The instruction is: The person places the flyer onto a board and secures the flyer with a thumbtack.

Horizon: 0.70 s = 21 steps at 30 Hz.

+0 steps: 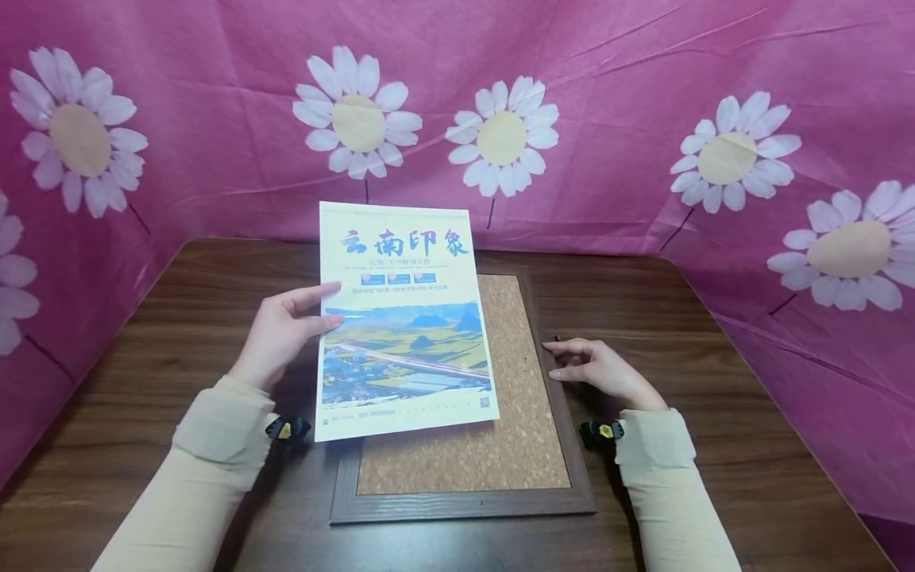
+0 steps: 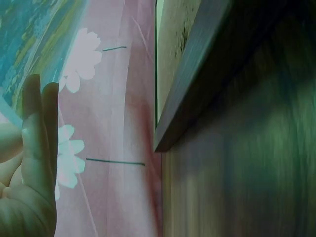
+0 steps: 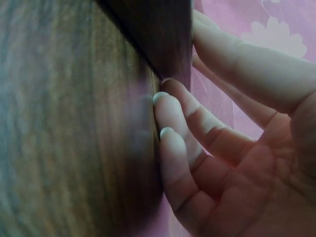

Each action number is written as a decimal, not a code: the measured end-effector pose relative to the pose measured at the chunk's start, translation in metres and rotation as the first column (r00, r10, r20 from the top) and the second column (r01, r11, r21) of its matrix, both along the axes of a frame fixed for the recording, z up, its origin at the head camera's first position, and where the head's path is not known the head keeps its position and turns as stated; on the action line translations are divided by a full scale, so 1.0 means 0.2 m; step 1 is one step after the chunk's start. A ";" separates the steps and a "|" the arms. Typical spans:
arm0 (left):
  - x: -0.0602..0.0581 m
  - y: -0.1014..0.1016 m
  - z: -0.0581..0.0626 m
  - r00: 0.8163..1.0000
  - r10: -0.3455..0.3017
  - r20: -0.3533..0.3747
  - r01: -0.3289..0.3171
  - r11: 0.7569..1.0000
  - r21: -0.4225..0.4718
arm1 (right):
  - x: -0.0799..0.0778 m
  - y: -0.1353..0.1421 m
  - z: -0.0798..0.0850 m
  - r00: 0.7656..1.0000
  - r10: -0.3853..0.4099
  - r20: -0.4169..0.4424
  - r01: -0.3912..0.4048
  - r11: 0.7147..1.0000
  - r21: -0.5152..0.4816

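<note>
Poster (image 1: pixel 409 334) pinched in left hand (image 1: pixel 282 327), apart from right hand (image 1: pixel 604 372).

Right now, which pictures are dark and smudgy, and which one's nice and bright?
Head view: brightest, the big letters on the picture sheet clear but its tiniest print too fuzzy to read; left wrist view: dim, the tabletop smeared and greenish, the flowery cloth washed out pale; right wrist view: wood grain blurred at left, the right hand looking sharper.

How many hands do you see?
2: the left hand holds the printed sheet, and the right hand is at the right edge of the brown frame.
</note>
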State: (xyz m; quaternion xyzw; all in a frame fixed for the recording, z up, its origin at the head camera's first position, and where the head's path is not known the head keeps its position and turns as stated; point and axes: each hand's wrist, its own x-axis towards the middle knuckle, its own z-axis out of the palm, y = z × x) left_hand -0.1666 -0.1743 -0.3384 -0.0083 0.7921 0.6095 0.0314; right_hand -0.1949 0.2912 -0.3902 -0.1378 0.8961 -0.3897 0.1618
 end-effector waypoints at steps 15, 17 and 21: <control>-0.01 0.14 -0.07 0.995 -0.086 0.048 0.082 0.993 0.090 | 0.00 -0.01 0.01 1.000 0.000 0.002 0.000 1.000 -0.009; -0.01 0.15 -0.07 0.994 -0.093 0.062 0.087 0.992 0.090 | 0.00 -0.01 0.01 1.000 -0.002 0.005 0.002 1.000 -0.011; -0.01 0.17 -0.09 0.992 -0.104 0.069 0.097 0.991 0.089 | 0.01 -0.02 0.02 1.000 -0.003 0.007 0.003 1.000 -0.006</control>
